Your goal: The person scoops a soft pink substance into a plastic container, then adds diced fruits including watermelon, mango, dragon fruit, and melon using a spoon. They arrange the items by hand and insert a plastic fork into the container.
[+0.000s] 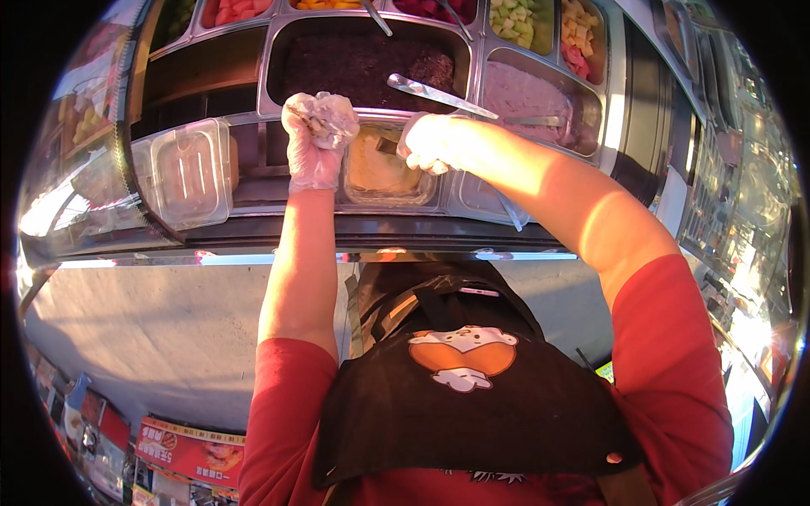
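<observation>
- I observe the left hand point(314, 160), gloved, closed around a pale lump point(329, 120); the fingers behind it are partly hidden from me.
- I observe the right hand point(432, 143), also gloved, with its fingers drawn narrow about a dark-looking flat tool point(387, 146); the grip itself is mostly covered.
- Governing relation, in my judgement: the lump lies to the left of the tool and slightly farther up the view, with a visible gap between them.
- The tool's exposed end points left, toward the left hand's side; its long axis runs roughly crosswise, though most of its length is hidden from me.
- Below the tool sits a clear tub point(390, 201) of yellow paste point(380, 175), positioned between the two hands. The right hand is over its upper right corner; the left hand is just beside its left wall. I cannot confirm whether the tool touches the paste.
- Beyond both hands, a tray point(265, 80) of dark filling point(354, 67) carries a metal utensil point(443, 96), its long axis sloping from upper left to lower right, just above the right hand in view.
</observation>
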Demonstrator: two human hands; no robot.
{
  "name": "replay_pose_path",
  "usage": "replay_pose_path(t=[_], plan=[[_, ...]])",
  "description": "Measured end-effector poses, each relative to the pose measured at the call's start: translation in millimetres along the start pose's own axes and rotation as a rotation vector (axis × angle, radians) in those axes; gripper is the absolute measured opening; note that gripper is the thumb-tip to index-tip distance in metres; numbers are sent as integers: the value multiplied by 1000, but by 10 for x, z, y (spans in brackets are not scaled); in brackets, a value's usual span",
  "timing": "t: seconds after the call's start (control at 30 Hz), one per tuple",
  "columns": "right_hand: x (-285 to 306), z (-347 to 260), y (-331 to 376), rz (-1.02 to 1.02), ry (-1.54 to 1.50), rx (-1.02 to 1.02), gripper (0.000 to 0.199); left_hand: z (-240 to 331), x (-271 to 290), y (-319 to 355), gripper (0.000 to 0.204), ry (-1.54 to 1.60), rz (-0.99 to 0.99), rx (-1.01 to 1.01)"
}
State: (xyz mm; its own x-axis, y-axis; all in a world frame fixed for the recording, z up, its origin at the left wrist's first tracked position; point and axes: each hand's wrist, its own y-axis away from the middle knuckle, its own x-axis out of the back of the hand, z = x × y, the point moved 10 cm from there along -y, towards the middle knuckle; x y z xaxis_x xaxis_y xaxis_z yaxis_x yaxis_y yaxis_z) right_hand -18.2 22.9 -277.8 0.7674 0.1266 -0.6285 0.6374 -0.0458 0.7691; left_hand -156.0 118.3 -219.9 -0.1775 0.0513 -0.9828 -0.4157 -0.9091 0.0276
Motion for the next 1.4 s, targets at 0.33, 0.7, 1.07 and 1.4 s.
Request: replay_pose_path(t=[0.33, 0.7, 1.07, 1.4], plan=[[-178, 150, 184, 601, 24, 83, 9, -17, -76, -32, 30, 9, -68, 25], [805, 317, -1730, 488, 1444, -139, 6, -161, -136, -139, 34, -60, -39, 84], [-450, 315, 288, 564, 96, 358, 37, 131, 34, 125, 53, -27, 58, 47], [-1122, 47, 1698, 1064, 791, 1101, 39, -11, -403, 497, 66, -306, 277, 142]])
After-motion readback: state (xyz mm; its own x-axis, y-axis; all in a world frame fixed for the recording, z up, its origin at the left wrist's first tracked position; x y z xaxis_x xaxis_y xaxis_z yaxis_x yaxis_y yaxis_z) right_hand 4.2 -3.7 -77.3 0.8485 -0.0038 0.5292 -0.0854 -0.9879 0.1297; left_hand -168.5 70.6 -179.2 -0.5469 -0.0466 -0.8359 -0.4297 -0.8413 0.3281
